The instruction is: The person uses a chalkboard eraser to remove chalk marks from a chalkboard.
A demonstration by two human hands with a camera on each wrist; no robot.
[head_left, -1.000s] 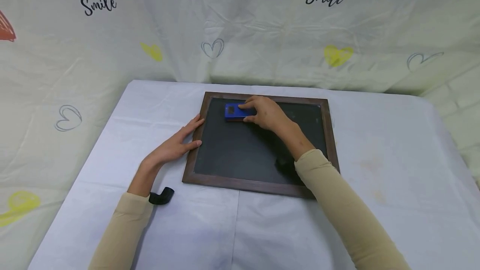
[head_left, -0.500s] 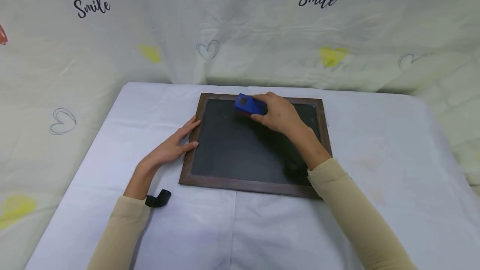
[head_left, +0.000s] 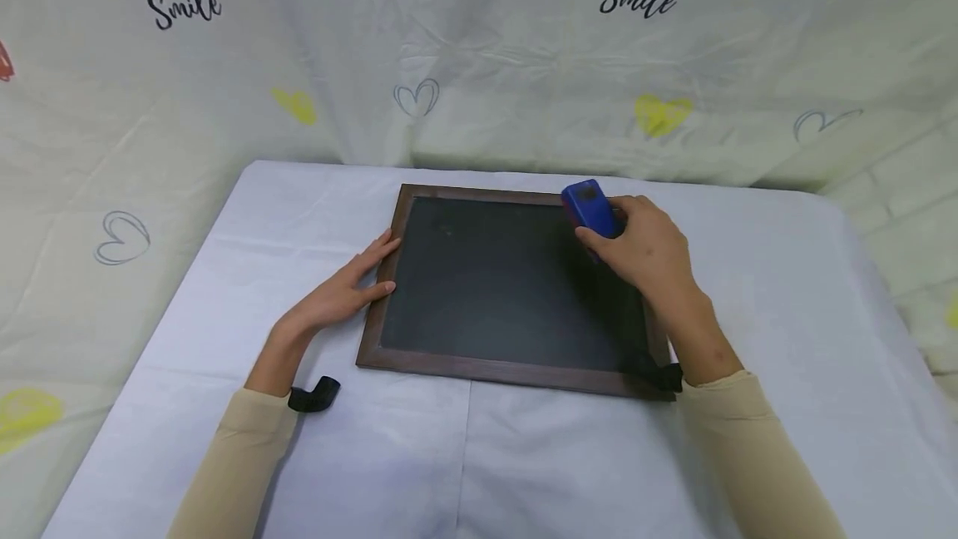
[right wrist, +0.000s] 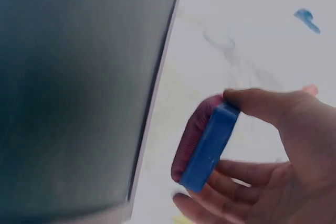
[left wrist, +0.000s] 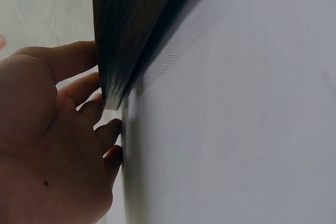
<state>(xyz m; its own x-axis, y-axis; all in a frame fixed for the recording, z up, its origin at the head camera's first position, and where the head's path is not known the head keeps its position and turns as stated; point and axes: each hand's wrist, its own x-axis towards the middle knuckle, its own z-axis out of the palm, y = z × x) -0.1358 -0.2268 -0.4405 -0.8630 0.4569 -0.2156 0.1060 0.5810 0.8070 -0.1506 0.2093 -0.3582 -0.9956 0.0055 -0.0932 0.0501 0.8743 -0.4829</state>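
A blackboard (head_left: 486, 281) in a brown wooden frame lies on the table. My right hand (head_left: 647, 248) grips a blue chalkboard eraser (head_left: 587, 205) between thumb and fingers, over the board's upper right corner. In the right wrist view the eraser (right wrist: 210, 150) shows its reddish felt side turned toward the board (right wrist: 79, 77), with a gap between them. My left hand (head_left: 337, 298) rests on the frame's left side, fingers fairly straight and spread. Seen from the left wrist, that hand (left wrist: 63, 124) touches the frame's edge (left wrist: 123, 40) with thumb and fingers.
A white cloth covers the table (head_left: 786, 314) around the board. Behind it hangs a pale curtain (head_left: 524, 65) printed with hearts and "Smile". Black wrist bands, one on the left wrist (head_left: 314, 396) and one on the right (head_left: 666, 378), stick out over the cloth and the board's lower corner.
My right hand has moved the eraser rightward along the board's upper part, from left of centre to the upper right corner, lifting and tilting it. The left hand has stayed on the frame.
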